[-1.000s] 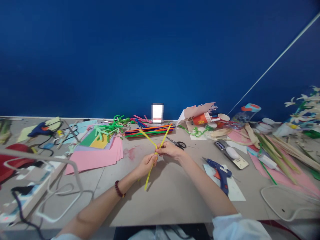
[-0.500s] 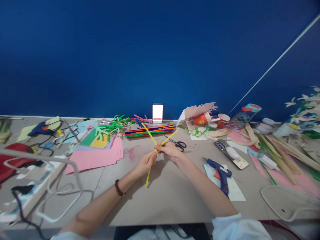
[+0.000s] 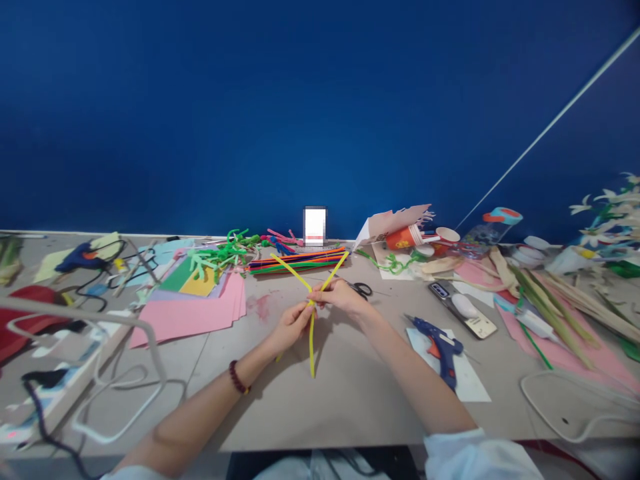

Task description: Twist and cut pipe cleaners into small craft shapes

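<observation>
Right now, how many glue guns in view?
2: one glue gun on white paper, right of the right hand; second gun far left, by yellow paper. Others may be hidden.

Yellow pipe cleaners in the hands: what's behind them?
Behind the upper ends of the yellow pipe cleaners lies a bundle of coloured pipe cleaners on the table. The left hand and right hand cover their middle, hiding whatever is behind there.

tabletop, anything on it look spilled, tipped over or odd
Two things: a reddish-pink smear marks the grey tabletop just right of the pink paper sheets, like a stain, though its source can't be told; and what looks like a stack of red paper cups lies on its side rather than standing upright.
</observation>
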The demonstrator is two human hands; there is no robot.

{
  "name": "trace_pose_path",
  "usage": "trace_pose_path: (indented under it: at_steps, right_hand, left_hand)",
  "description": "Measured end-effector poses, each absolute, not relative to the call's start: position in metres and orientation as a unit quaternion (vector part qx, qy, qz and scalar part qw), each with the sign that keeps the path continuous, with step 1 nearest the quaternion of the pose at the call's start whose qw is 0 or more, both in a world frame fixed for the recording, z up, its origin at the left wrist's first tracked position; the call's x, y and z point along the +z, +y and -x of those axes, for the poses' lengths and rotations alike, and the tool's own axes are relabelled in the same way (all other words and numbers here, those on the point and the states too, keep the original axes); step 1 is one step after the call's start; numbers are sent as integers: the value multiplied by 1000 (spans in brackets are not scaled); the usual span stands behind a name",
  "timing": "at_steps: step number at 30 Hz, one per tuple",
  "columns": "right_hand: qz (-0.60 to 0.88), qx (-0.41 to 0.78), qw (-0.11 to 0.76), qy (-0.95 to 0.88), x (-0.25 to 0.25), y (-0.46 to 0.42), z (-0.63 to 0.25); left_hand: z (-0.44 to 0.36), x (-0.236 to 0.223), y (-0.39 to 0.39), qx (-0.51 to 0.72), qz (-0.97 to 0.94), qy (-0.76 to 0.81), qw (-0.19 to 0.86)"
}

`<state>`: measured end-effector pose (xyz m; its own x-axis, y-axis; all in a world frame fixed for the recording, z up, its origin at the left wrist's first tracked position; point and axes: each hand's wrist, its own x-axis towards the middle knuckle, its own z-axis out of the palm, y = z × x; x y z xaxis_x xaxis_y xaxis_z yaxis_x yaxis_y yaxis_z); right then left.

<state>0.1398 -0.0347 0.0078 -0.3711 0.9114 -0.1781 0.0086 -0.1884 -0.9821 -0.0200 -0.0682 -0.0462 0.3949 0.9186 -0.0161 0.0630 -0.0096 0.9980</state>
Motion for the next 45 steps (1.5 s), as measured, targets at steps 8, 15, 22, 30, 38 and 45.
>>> trace_pose_path:
  at_steps: [8, 15, 22, 30, 38, 45]
  right_hand:
    - [439, 629, 355, -534, 0, -36, -136]
    - [426, 644, 352, -529, 0, -37, -132]
    - [413, 660, 360, -514, -5, -35, -131]
    - [452, 609, 333, -561, -16, -26, -144]
    - [636, 195, 249, -704, -27, -8, -180]
    - [694, 105, 119, -702, -34, -3, -194]
  left_hand:
    - [21, -39, -65, 421, -548, 421, 588]
    - [23, -39, -63, 433, -524, 422, 600]
    - [24, -42, -62, 438, -503, 414, 620]
    - [24, -49, -57, 438, -546, 452, 554]
    - [37, -57, -44, 334, -785, 470, 227]
    - [35, -50, -51, 277, -837, 454, 129]
